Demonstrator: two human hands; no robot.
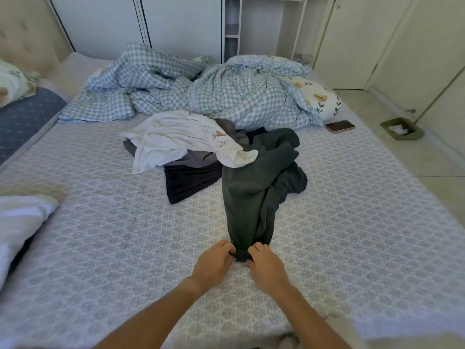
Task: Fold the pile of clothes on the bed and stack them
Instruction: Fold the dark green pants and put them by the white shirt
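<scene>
While the left hand (214, 258) and right hand (264, 261) pinch the near hem of the dark green garment (256, 187) — it trails back to the pile (186, 147) (unfolded) on the bed (352, 222) — the first fold is likely starting; next, spread it flat.

View: you have one wide-angle camera, worn on your head.
Facing: forward and down across the bed (352, 248), toward the wardrobe (181, 23) at the far wall.
Nearness: your forearms enter from the bottom edge; the checked duvet (239, 94) lies far off.
Distortion: straight edges bow near the frame's sides.
</scene>
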